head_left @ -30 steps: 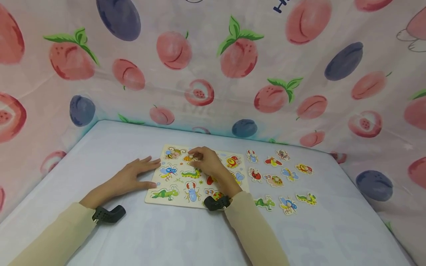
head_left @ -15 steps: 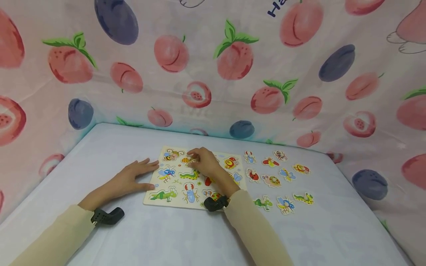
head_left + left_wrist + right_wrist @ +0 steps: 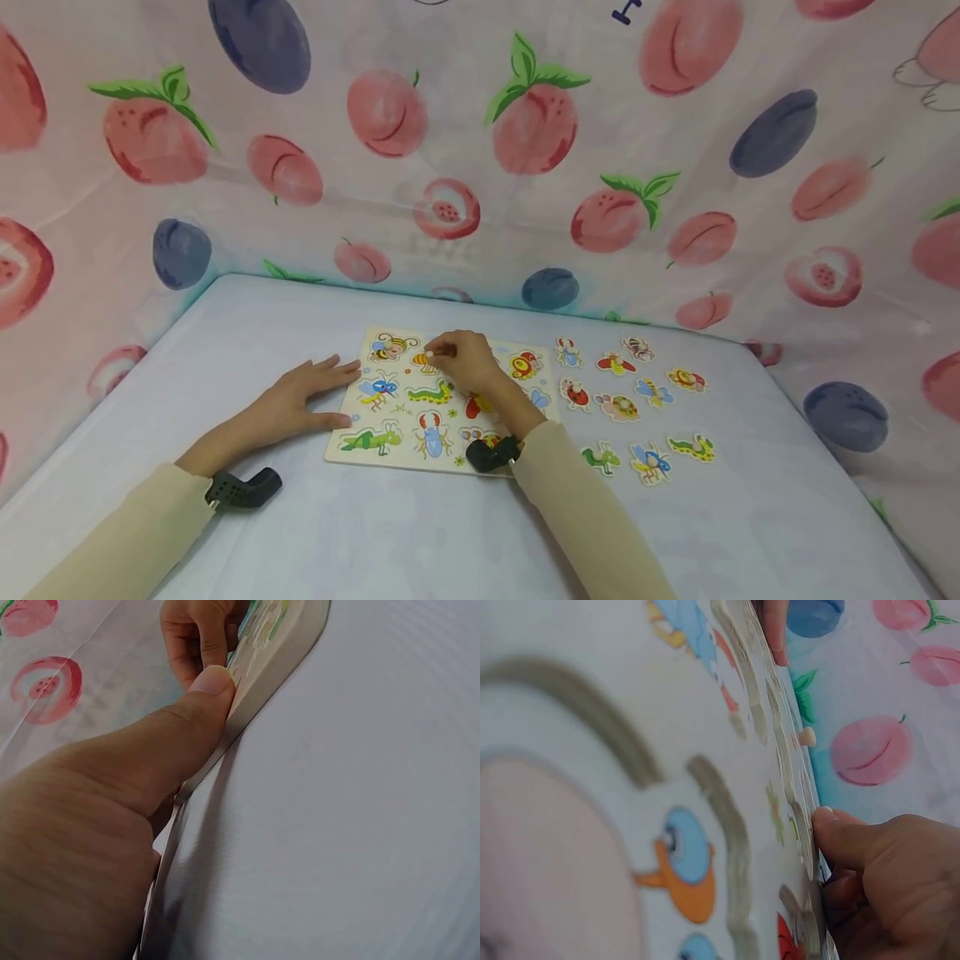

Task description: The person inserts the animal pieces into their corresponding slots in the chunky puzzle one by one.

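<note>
A wooden insect puzzle board (image 3: pixel 401 410) lies flat on the table. At its left side my left hand (image 3: pixel 300 398) rests with fingers spread, its tips and thumb (image 3: pixel 214 682) touching the board's edge. Over the upper middle of the board, my right hand (image 3: pixel 471 364) pinches a striped yellow bee puzzle piece (image 3: pixel 422 361) at its recess; the fingers hide part of it. In the right wrist view the right thumb (image 3: pixel 832 825) is low against the board. A pale knob (image 3: pixel 808 736) stands up from the board beyond it. The right hand and forearm cover several recesses.
Several loose insect pieces lie right of the board, among them a stag beetle (image 3: pixel 568 352), a ladybird (image 3: pixel 575 394), a caterpillar (image 3: pixel 692 448) and a mosquito (image 3: pixel 650 464). A fruit-patterned cloth (image 3: pixel 480 283) rises behind the white tabletop (image 3: pixel 360 533).
My right fingers have turned slightly over the bee recess, and less of the piece shows beside them. My left hand stays at the board's edge. The head view shifts a little.
</note>
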The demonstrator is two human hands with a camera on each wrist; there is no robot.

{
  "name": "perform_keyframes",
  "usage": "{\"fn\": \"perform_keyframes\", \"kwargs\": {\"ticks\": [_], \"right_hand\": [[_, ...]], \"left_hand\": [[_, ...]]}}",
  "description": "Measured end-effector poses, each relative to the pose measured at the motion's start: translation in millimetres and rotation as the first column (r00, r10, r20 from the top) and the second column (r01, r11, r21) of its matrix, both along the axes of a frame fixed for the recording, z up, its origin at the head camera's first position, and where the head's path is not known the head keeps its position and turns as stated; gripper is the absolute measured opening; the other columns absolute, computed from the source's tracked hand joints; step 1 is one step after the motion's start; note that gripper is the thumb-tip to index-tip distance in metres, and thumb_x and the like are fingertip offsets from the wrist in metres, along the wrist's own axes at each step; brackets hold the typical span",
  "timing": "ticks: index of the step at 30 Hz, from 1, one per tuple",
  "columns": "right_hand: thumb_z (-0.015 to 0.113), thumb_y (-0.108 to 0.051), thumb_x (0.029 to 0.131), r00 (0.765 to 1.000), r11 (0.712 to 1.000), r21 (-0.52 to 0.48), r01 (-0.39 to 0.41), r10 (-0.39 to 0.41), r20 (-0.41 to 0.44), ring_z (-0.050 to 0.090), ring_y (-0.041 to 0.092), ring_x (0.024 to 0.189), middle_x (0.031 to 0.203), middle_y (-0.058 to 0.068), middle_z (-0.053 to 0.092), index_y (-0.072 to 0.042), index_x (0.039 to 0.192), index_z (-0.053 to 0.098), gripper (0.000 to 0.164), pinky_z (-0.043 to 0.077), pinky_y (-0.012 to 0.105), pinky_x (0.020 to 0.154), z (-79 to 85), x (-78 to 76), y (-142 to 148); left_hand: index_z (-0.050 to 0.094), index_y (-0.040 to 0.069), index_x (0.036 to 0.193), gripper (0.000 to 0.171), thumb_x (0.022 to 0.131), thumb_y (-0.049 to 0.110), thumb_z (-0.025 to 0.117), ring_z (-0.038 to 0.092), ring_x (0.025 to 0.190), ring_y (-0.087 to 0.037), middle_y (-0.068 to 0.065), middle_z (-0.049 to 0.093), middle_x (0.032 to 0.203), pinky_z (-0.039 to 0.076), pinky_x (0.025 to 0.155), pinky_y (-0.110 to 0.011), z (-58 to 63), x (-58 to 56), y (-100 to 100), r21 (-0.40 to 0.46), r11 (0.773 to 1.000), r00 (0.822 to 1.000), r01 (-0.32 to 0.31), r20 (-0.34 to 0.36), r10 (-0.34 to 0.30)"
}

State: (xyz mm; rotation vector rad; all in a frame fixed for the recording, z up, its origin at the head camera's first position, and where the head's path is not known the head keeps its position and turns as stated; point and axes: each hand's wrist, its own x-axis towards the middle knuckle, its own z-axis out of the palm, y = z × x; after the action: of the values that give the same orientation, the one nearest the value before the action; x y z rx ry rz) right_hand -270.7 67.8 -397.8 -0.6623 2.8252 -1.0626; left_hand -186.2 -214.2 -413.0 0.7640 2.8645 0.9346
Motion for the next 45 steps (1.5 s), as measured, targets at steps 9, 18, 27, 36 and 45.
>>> {"fn": "perform_keyframes", "kwargs": {"ticks": [9,18,27,36,45], "right_hand": [[0.066,-0.019,0.092,1.000,1.000,0.021,0.014,-0.014,0.017,0.057,0.011,0.078,0.088,-0.004,0.063,-0.013,0.103,0.071,0.013,0.049,0.024,0.070,1.9,-3.5,-1],[0.059,-0.018,0.096,0.997,0.989,0.123,-0.078,0.078,0.004,0.051,0.015,0.080,0.088,-0.001,0.057,-0.013,0.102,0.070,0.013,0.046,0.026,0.073,8.0,-5.6,-1],[0.055,-0.019,0.098,0.988,0.966,0.209,-0.155,0.153,0.026,0.049,0.017,0.081,0.088,0.001,0.054,-0.014,0.101,0.068,0.014,0.045,0.028,0.073,14.1,-10.0,8],[0.056,-0.022,0.098,0.987,0.963,0.216,-0.160,0.151,0.059,0.051,0.015,0.083,0.091,-0.001,0.055,-0.016,0.102,0.067,0.013,0.046,0.028,0.076,12.4,-13.7,8],[0.058,-0.027,0.097,0.985,0.990,0.035,-0.133,0.128,0.119,0.061,0.015,0.091,0.104,0.001,0.063,-0.014,0.132,0.055,0.038,0.051,0.031,0.081,29.2,-4.0,18]], "left_hand": [[0.046,0.011,0.143,0.080,0.080,0.053,0.071,0.020,0.141,-0.036,-0.003,0.038,0.150,0.009,0.112,-0.058,1.2,-1.8,0,-0.002,1.000,1.000,0.005,-0.007,-0.005],[0.046,0.012,0.143,0.080,0.079,0.054,0.071,0.020,0.141,-0.036,-0.002,0.038,0.150,0.009,0.112,-0.058,1.2,-3.5,1,0.007,1.000,1.000,0.004,-0.002,-0.004],[0.046,0.009,0.142,0.077,0.081,0.050,0.071,0.022,0.141,-0.035,-0.003,0.040,0.149,0.009,0.112,-0.056,-0.1,-5.9,4,0.024,0.999,0.999,0.048,-0.027,-0.047],[0.046,0.010,0.143,0.079,0.080,0.052,0.071,0.021,0.141,-0.035,-0.002,0.039,0.149,0.009,0.112,-0.057,0.0,-6.5,4,0.008,0.999,0.999,0.031,-0.010,-0.031],[0.046,0.010,0.143,0.080,0.080,0.052,0.071,0.021,0.141,-0.036,-0.003,0.038,0.149,0.009,0.112,-0.059,2.0,-1.2,0,0.012,1.000,1.000,0.007,0.001,-0.007]]}}
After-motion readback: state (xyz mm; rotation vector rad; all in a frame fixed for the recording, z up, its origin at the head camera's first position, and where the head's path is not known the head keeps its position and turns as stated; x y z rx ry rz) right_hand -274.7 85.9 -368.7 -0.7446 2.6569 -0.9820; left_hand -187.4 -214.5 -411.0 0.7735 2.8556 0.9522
